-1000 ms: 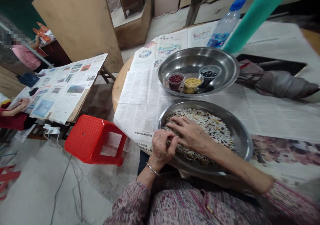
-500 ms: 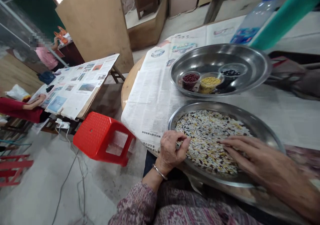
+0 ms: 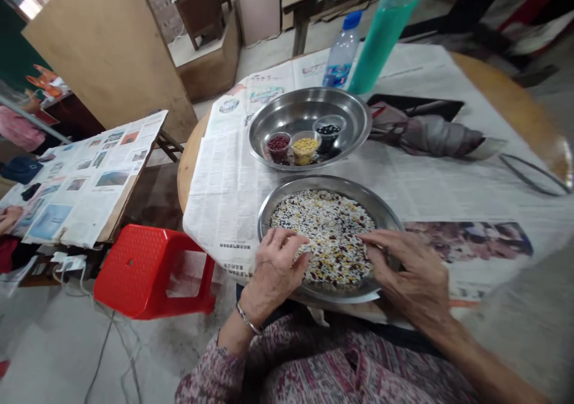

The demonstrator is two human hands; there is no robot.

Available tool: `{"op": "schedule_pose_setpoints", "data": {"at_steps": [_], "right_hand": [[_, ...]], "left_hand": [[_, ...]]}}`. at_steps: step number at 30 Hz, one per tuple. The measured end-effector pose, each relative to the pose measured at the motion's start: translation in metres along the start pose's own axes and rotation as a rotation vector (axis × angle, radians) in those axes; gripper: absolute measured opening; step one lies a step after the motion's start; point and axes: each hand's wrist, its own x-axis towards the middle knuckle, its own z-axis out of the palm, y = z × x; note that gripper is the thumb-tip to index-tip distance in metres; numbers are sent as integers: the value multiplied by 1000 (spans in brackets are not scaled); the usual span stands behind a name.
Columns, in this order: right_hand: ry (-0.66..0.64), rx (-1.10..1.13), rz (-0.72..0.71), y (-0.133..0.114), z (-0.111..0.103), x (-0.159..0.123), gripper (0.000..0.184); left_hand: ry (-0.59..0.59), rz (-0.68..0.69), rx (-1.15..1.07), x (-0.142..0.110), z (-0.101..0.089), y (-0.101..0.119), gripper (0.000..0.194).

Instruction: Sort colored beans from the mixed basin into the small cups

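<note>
Reaching over the near steel basin (image 3: 385, 210), both hands worked at the mixed grains and beans (image 3: 323, 225), which lay spread across its floor. The left hand (image 3: 301, 248) curled over the left part of the rim, thumb and fingers parted by a gap. The right hand (image 3: 366, 242) came in from the right, fingers extended close together with tips at the mix; whether thumb and forefinger pinched a bean could not be told.

The far steel basin (image 3: 287, 110) stood just beyond the near one and bounded the forward side. It carried three clear cups: red beans (image 3: 278, 143), yellow beans (image 3: 305, 147) and dark beans (image 3: 329, 130). Behind it stood a blue-capped bottle (image 3: 341, 60) and a tall teal bottle (image 3: 384, 36). A grey fabric bundle (image 3: 442, 136) lay to its right, partly over a dark flat item (image 3: 421, 104), with a thin dark loop (image 3: 533, 174) farther right.

The near basin sat close to the body-side edge of the newspaper-covered surface (image 3: 228, 183). Open newspaper extended left of both basins and right of the near one. Beyond the left edge, a red stool (image 3: 147, 272) occupied the floor.
</note>
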Motion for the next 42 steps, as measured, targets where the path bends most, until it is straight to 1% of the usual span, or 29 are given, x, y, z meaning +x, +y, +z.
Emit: {"op": "schedule_pose_setpoints", "data": {"at_steps": [2, 4, 5, 7, 10, 12, 14, 16, 19, 20, 22, 24, 26, 27, 29, 31, 32, 34, 36, 37, 40, 42], "right_hand": [[101, 20, 58, -5, 2, -4, 15], [151, 33, 100, -8, 3, -7, 16], [164, 35, 115, -8, 4, -8, 16], [160, 36, 138, -8, 3, -9, 18], [118, 42, 138, -7, 4, -9, 21], [104, 62, 134, -6, 5, -8, 23], [110, 93, 132, -6, 7, -8, 27], [125, 120, 129, -5, 8, -7, 31], [134, 135, 135, -5, 8, -5, 31], [131, 137, 140, -5, 8, -5, 30], [125, 141, 148, -5, 7, -5, 29], [122, 146, 155, -6, 7, -4, 28], [118, 151, 175, -6, 7, -4, 28], [114, 152, 191, -6, 7, -4, 28], [110, 156, 219, -5, 7, -4, 29], [112, 168, 229, -5, 8, -5, 29], [115, 172, 230, -5, 8, -5, 28], [117, 174, 229, -5, 8, -5, 28], [121, 174, 223, -5, 8, -5, 27], [124, 176, 219, -5, 8, -5, 26], [130, 190, 220, -6, 7, -5, 27], [133, 195, 236, -7, 7, -4, 28]], "left_hand": [[-170, 136, 52, 9, 4, 7, 19], [-305, 285, 111, 19, 15, 14, 23], [-349, 350, 136, 24, 22, 16, 24], [-395, 442, 166, 36, 35, 19, 25], [-452, 505, 163, 52, 48, 16, 18], [-501, 513, 145, 60, 48, 8, 14], [-526, 472, 127, 65, 43, -3, 19], [-503, 371, 100, 69, 37, -17, 24], [-375, 174, 94, 73, 28, -35, 29], [-336, 123, 116, 74, 26, -39, 28], [-288, 68, 174, 75, 24, -42, 23], [-268, 73, 218, 76, 23, -36, 17], [-273, 127, 225, 75, 26, -25, 14], [-288, 167, 218, 75, 29, -19, 15], [-351, 275, 183, 75, 36, -7, 25], [-418, 392, 148, 77, 46, 0, 34], [-442, 440, 138, 79, 51, 1, 34], [-463, 485, 147, 87, 56, -2, 25], [-452, 455, 203, 95, 55, -11, 14], [-433, 420, 245, 98, 51, -17, 14], [-352, 277, 367, 102, 33, -36, 16], [-308, 183, 373, 97, 20, -46, 15]]}}
